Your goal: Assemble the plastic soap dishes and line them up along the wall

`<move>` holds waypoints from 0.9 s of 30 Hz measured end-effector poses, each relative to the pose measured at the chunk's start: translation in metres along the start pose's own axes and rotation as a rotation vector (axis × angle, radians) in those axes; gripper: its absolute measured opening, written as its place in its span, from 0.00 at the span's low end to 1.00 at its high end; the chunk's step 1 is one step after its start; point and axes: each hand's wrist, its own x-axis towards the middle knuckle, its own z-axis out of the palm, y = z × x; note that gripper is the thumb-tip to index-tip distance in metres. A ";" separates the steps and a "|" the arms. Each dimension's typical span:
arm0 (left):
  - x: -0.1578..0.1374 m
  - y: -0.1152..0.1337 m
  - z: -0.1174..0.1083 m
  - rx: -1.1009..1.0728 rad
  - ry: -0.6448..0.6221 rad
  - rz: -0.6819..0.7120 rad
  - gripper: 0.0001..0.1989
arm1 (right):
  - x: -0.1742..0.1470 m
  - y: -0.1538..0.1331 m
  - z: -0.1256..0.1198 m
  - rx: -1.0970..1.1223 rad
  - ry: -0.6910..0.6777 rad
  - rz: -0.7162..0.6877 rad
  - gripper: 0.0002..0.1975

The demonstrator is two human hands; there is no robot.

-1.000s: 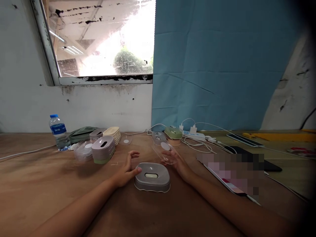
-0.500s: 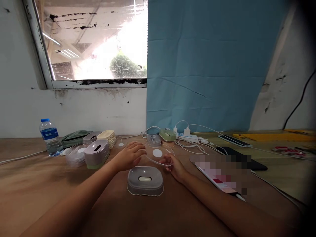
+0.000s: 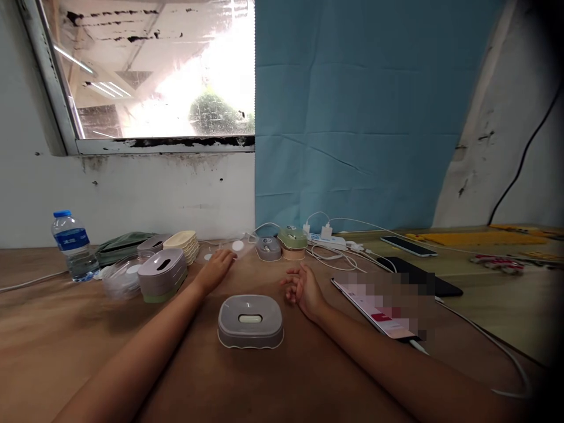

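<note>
The grey box (image 3: 250, 338) rests on the table (image 3: 264, 388) between the forearms, slotted face up; through the slot a pale insert (image 3: 249, 319) is visible, the rest of its inside being hidden. At left, a stack of lilac boxes (image 3: 162, 269) shows a dark slot on top and a green layer at its base; contents cannot be seen. It partly blocks a second grey box (image 3: 151, 244) behind, beside cream trays (image 3: 180, 241) stacked one in another. Clear covers (image 3: 118, 279) lie piled left of the lilac stack. Farther back, a green box (image 3: 294, 236) sits on a peach box (image 3: 293, 253), with a small grey box (image 3: 268, 249) alongside. The water bottle (image 3: 73, 244) is capped and part-filled. The left hand (image 3: 215, 270) extends its fingers to the near edge of a clear lid (image 3: 237, 245); blur prevents telling whether they grip it. The right hand (image 3: 304, 292), palm turned inward, has loosely curled, spread fingers with nothing in them. Right of it lie a lit tablet (image 3: 382, 317), a black case (image 3: 440, 284), a phone (image 3: 409, 246) and looped white cables (image 3: 337, 257).
</note>
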 end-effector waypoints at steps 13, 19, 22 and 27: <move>-0.006 -0.066 0.054 0.145 -0.079 -0.428 0.12 | 0.000 0.003 0.002 -0.018 -0.066 0.015 0.17; -0.009 -0.070 0.057 0.141 -0.146 -0.460 0.14 | 0.001 0.003 0.001 -0.014 -0.075 0.031 0.17; -0.009 -0.069 0.055 0.141 -0.171 -0.458 0.15 | 0.000 0.003 0.001 -0.018 -0.076 0.031 0.17; -0.009 -0.064 0.050 0.153 -0.221 -0.447 0.16 | 0.000 0.002 0.002 -0.026 -0.075 0.035 0.17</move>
